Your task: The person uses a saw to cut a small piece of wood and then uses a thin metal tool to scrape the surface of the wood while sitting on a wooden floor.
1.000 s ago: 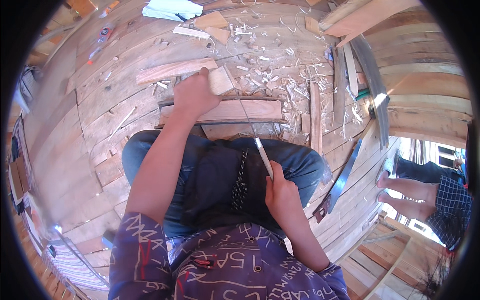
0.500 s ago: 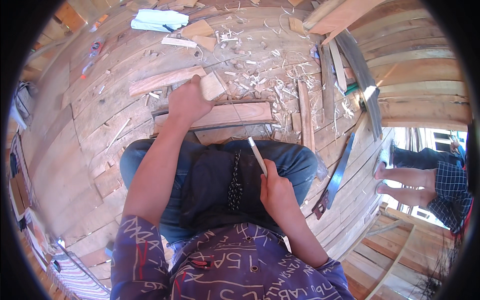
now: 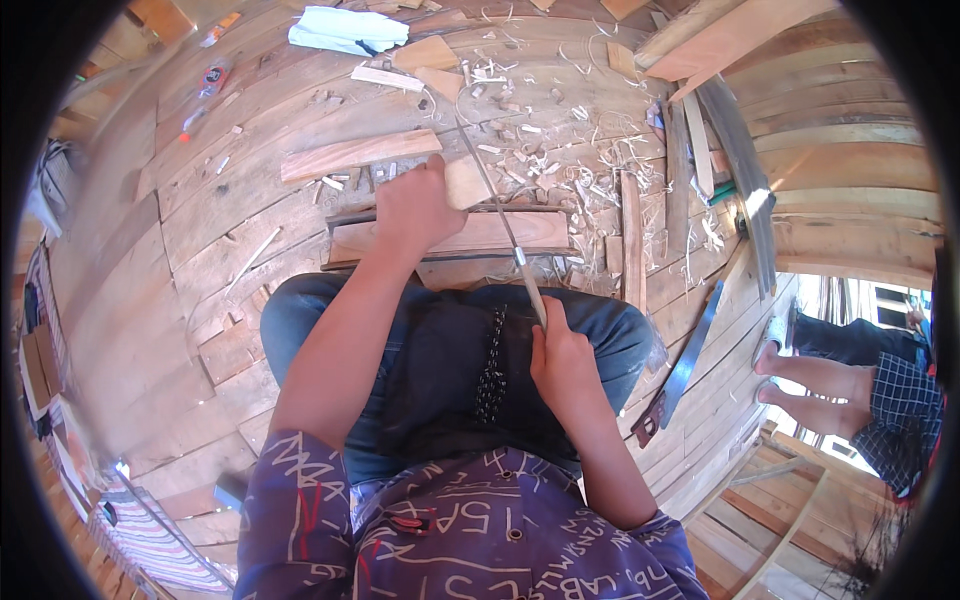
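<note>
Wood block (image 3: 469, 182), one, small and pale: lies ahead of the seated person, over the far side of a reddish board (image 3: 515, 231) on the floor; its long axis I cannot tell, the left part being covered. Left hand (image 3: 416, 208), one: the nearer of the two, closed about the block's left part, fingertips hidden. Thin-bladed tool (image 3: 506, 226), one: long axis running forward and a little leftward, the blade crossing along the block's right edge, seemingly touching it. Right hand (image 3: 562, 362), one: curled snugly round the tool's pale handle, nearer the lap, with the block ahead of it and to its left. Loose plank (image 3: 360, 156), one: beyond the left hand. Shavings (image 3: 635, 155), many: scattered ahead and right. Handsaw (image 3: 682, 368), one: on the floor beside the right knee, well apart from the block.
</note>
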`<state>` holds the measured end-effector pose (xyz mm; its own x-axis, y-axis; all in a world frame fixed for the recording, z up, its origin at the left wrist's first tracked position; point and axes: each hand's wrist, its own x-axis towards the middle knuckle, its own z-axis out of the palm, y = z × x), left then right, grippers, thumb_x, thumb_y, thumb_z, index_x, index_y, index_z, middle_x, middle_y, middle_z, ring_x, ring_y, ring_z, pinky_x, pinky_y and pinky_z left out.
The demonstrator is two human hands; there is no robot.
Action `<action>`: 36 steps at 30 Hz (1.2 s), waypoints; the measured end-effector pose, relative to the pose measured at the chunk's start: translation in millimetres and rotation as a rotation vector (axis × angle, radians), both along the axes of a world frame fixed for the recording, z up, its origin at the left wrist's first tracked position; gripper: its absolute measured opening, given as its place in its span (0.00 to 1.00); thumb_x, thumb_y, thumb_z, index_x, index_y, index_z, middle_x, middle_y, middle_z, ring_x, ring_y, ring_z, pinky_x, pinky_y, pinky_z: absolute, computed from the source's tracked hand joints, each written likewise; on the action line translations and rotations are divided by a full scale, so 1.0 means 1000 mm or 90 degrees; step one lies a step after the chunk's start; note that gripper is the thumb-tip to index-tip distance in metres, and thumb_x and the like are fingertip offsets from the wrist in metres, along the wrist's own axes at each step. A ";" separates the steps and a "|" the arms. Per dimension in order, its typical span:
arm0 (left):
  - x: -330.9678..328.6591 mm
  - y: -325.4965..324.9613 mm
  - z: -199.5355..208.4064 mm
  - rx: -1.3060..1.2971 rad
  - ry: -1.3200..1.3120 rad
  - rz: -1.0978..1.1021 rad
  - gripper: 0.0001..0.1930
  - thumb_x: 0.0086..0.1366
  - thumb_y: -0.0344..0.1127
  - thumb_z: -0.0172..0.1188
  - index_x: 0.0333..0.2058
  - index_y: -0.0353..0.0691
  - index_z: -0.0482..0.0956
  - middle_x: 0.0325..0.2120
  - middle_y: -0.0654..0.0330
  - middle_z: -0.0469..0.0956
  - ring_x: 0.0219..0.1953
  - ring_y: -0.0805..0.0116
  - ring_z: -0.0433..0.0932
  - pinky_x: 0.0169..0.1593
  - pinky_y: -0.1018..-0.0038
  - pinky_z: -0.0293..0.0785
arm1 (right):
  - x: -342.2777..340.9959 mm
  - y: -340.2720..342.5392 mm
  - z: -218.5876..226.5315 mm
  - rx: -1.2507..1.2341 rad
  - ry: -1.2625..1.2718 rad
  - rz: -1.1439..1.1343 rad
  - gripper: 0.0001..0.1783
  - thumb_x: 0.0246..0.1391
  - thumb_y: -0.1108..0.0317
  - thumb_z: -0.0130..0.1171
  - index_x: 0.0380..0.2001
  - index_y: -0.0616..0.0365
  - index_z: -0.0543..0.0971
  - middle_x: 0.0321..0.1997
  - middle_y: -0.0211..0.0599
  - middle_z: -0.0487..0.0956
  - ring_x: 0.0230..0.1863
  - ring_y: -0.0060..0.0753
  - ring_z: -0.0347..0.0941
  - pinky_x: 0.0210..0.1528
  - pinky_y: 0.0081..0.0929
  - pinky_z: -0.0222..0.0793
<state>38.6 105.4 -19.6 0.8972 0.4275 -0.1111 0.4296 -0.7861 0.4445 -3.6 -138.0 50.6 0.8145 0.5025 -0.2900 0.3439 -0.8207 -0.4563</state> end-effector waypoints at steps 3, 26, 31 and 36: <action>0.001 0.013 -0.008 0.047 0.005 0.030 0.26 0.46 0.41 0.70 0.43 0.37 0.74 0.35 0.51 0.82 0.39 0.53 0.83 0.43 0.61 0.79 | -0.015 -0.006 0.006 0.004 0.027 0.001 0.17 0.62 0.73 0.50 0.54 0.61 0.66 0.23 0.62 0.78 0.28 0.66 0.77 0.31 0.59 0.72; 0.003 -0.008 -0.048 0.275 -0.157 -0.087 0.26 0.42 0.41 0.75 0.38 0.42 0.73 0.30 0.60 0.80 0.36 0.61 0.83 0.38 0.64 0.77 | -0.005 0.002 -0.009 0.074 -0.031 0.006 0.16 0.60 0.76 0.50 0.51 0.65 0.65 0.25 0.64 0.78 0.32 0.70 0.76 0.35 0.60 0.72; 0.002 -0.013 -0.018 0.091 -0.003 -0.118 0.25 0.47 0.48 0.74 0.37 0.40 0.75 0.27 0.53 0.82 0.34 0.58 0.84 0.35 0.63 0.79 | -0.002 0.002 -0.013 0.060 -0.020 -0.010 0.16 0.60 0.75 0.50 0.51 0.65 0.65 0.25 0.65 0.78 0.32 0.70 0.76 0.35 0.60 0.72; 0.003 -0.001 -0.030 0.030 -0.046 -0.094 0.21 0.50 0.48 0.73 0.36 0.39 0.80 0.28 0.50 0.82 0.37 0.55 0.84 0.38 0.60 0.79 | -0.003 0.002 -0.003 -0.012 -0.045 0.014 0.18 0.60 0.75 0.51 0.53 0.64 0.66 0.24 0.63 0.78 0.30 0.68 0.77 0.33 0.58 0.72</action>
